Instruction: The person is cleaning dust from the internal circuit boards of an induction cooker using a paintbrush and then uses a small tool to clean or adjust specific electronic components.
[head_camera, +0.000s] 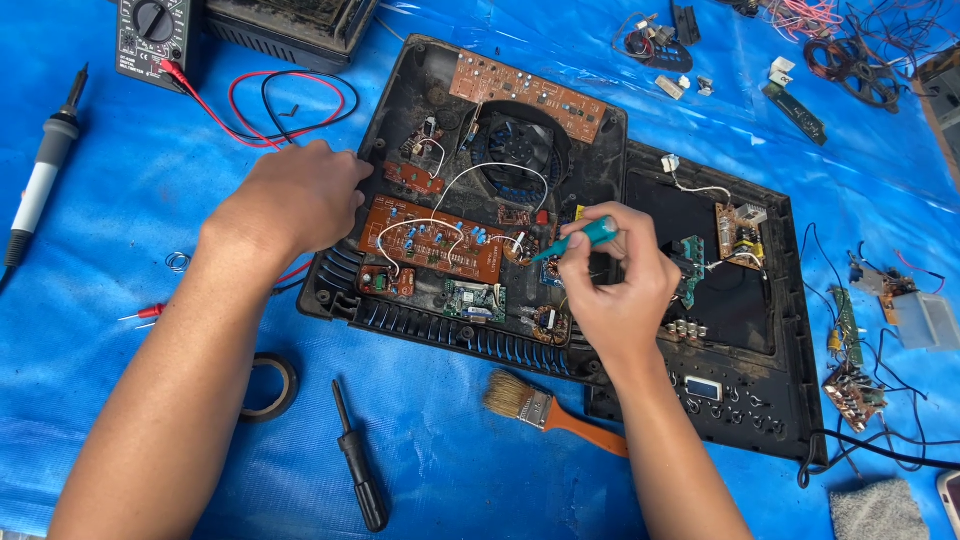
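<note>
Blue tarp (120, 400); right hand (620, 285) gripping teal screwdriver (585, 238)

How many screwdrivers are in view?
2: a black-handled screwdriver lies on the blue tarp below the casing; a teal-handled screwdriver is in the right hand. Clutter may hide others.
</note>
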